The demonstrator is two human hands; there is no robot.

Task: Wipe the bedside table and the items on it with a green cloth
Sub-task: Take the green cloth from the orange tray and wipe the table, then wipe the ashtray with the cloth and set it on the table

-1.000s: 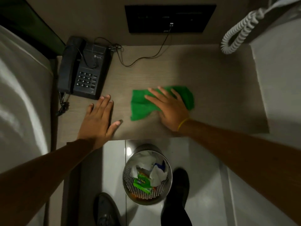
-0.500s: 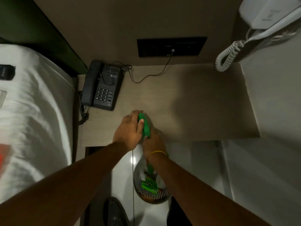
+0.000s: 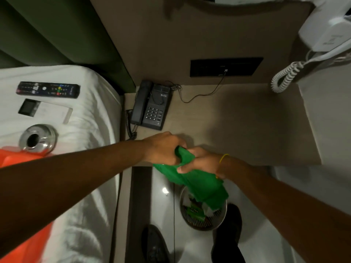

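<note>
The green cloth [image 3: 191, 179] hangs bunched off the front edge of the beige bedside table [image 3: 237, 120], above the floor. My left hand [image 3: 163, 147] grips its upper end. My right hand [image 3: 201, 162], with a yellow band at the wrist, clutches it just to the right, and the loose part droops below. A black desk phone [image 3: 152, 107] sits at the table's back left corner, its thin cord running to a dark wall panel [image 3: 226, 67].
A metal mesh bin [image 3: 203, 213] with rubbish stands on the floor under the cloth, between my two dark shoes. On the white bed [image 3: 91, 114] at left lie a black remote [image 3: 47, 89], a white remote, a silver can [image 3: 37, 138] and something orange. A white wall unit with coiled cord [image 3: 284, 76] hangs at right.
The cloth has come off the tabletop, where my right hand was pressing it flat. Both hands now hold it bunched over the table's front edge. The view has pulled back, showing the bed.
</note>
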